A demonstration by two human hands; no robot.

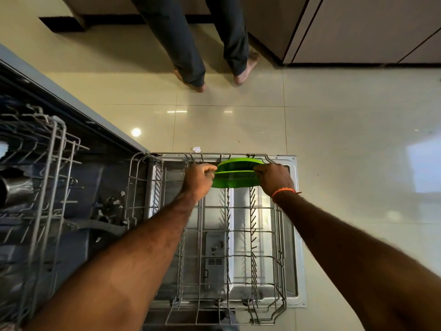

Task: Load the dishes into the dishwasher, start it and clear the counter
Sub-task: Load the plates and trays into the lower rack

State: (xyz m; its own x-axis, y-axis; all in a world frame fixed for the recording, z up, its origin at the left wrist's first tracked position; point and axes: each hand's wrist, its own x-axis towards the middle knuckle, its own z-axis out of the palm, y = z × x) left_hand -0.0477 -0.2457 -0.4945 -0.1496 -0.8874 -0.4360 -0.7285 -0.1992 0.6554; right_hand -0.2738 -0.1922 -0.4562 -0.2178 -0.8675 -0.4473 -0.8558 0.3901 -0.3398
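Two green plates (235, 180) stand on edge at the far end of the dishwasher's lower rack (205, 237), which is pulled out over the open door. My left hand (199, 179) grips the left rim of the plates with curled fingers. My right hand (276, 179), with an orange thread at the wrist, grips their right rim. The remaining tines of the lower rack hold nothing.
The upper rack (43, 177) sticks out at the left with a dark metal vessel (12, 189) in it. Another person's legs and bare feet (214, 75) stand on the tiled floor beyond the door. Cabinets (358, 29) line the far right.
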